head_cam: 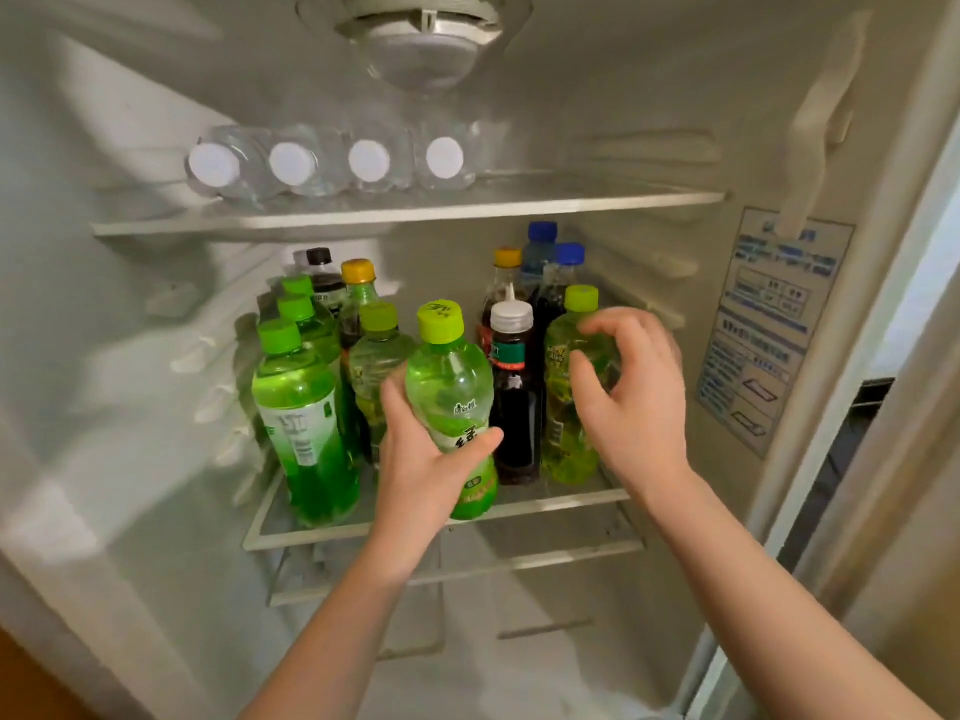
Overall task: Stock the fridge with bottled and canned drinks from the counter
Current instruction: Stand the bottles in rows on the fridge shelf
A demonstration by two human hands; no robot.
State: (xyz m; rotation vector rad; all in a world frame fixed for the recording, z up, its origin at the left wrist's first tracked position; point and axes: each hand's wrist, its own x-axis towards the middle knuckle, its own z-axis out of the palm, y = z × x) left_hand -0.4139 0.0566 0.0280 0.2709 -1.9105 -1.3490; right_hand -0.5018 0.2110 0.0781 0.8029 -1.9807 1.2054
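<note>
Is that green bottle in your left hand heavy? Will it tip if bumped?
Probably heavyish: the green bottle looks nearly full. Tall and narrow at the front edge of the shelf, it might tip if bumped.

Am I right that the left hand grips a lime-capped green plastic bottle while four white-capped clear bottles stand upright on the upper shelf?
No: the head view shows the white-capped clear bottles lying on their sides on the upper shelf; the left hand does grip the lime-capped green plastic bottle.

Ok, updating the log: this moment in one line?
left hand grips green bottle | right hand at yellow-green bottle | at shelf front
</note>
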